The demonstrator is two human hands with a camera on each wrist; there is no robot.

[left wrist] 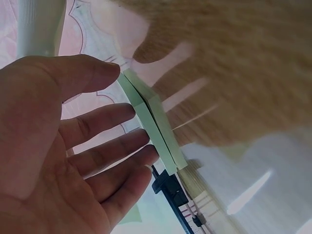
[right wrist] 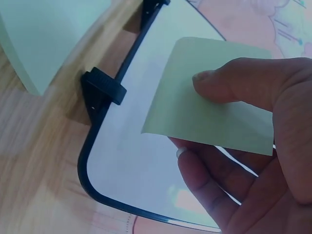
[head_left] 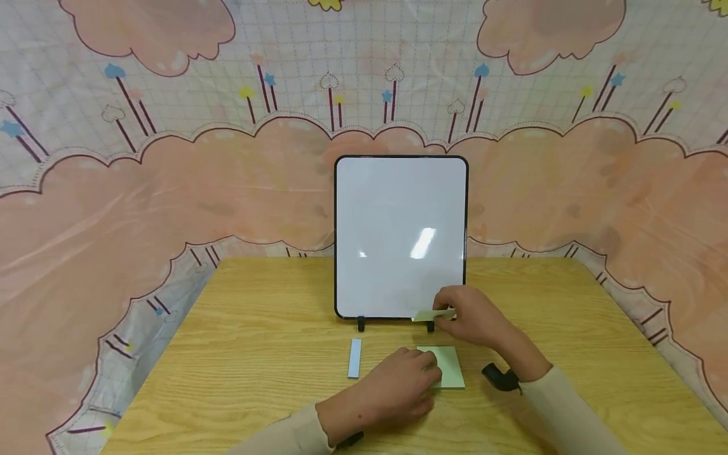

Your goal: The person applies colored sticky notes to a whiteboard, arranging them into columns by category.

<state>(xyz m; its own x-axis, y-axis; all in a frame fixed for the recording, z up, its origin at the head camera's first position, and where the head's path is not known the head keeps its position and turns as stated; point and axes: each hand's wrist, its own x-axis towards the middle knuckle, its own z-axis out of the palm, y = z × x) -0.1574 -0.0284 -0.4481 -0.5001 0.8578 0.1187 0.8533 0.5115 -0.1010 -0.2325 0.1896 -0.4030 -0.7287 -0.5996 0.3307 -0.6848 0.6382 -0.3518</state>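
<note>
Before the board (head_left: 392, 240), the right hand (head_left: 473, 318) is pinching a note (right wrist: 207, 119) crosswise, pointing left; the left hand (head_left: 398, 382), relaxed, is touching a pad (head_left: 451, 368).

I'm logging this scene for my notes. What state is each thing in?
Whiteboard: upright, no writing visible
Green sheet: held above the table, visible face unmarked
Green pad: lying flat
Pale blue strip: lying flat
Right hand: pinching the green sheet
Left hand: fingers relaxed, at the pad's edge

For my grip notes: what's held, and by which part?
The right hand pinches a green sheet, thumb on its face's middle; the left hand grips nothing.
</note>
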